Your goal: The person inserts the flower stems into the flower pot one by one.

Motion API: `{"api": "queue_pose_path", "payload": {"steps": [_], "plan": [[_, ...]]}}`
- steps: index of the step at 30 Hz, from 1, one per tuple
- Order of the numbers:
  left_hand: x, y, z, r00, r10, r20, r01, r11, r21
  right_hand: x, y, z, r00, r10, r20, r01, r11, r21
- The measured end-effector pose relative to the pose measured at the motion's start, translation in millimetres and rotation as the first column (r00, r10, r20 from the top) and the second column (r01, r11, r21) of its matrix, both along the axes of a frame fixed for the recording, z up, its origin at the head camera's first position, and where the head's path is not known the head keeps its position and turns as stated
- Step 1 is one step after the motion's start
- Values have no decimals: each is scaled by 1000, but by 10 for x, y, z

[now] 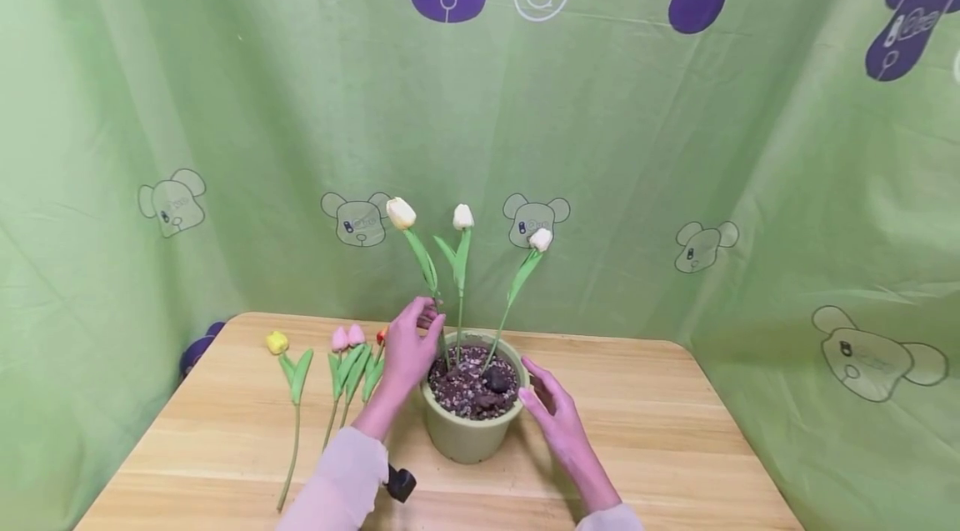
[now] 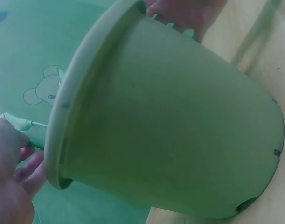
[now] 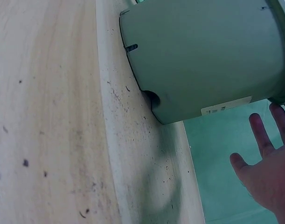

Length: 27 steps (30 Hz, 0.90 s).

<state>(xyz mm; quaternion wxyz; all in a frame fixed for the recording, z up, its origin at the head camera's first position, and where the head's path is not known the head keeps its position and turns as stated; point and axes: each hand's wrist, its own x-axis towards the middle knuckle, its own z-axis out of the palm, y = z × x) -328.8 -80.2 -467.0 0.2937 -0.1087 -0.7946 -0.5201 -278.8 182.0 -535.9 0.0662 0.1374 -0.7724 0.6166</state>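
- The green pot point(image 1: 467, 438) is placed upright on the wooden table point(image 1: 660, 439), in front of the green curtain point(image 1: 615, 122), and it is filled with dark soil point(image 1: 459, 398) mixed with pale grains.
- Three white flowers are stood in this soil: the left white tulip point(image 1: 401, 213), leaned to the left; the middle white tulip point(image 1: 462, 217), almost vertical; and the right white tulip point(image 1: 540, 240), leaned to the right.
- The stem of the left white tulip is held by the left hand point(image 1: 408, 343), between the thumb and the bent fingers, above the pot's rim.
- The right hand point(image 1: 555, 414) is kept at the right side of the rim, with the fingers spread wide and nothing grasped; whether the rim is really touched cannot be told.
- A dark lump point(image 1: 497, 381) is seen on the soil, near the foot of the right white tulip.
- On the left part of the table, a yellow tulip point(image 1: 277, 343) is laid, and beside it two pink tulips point(image 1: 341, 339), partly covered by the left arm.
- A red tulip point(image 1: 382, 336) is mostly hidden behind the left hand.
- A black object point(image 1: 401, 483) is partly covered by the left sleeve point(image 1: 341, 473).
- A white label point(image 3: 226, 106) is stuck on the pot's wall.
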Motion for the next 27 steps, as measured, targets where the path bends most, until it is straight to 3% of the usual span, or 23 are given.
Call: {"api": "queue_pose_path", "payload": {"steps": [10,18,27], "plan": [[68,-29,87,996,-42,78,41,999,19,-7,-18,13,1000,-4,-1,4,1000,-8],[80,-56,110,998,-34,54,36,999,-33,4,-12,6,1000,-3,7,3,1000,-3],[108,-92,174,999,-24,-23,23,1000,-17,-16,-15,-5,1000,5,-9,-5,1000,-5]]}}
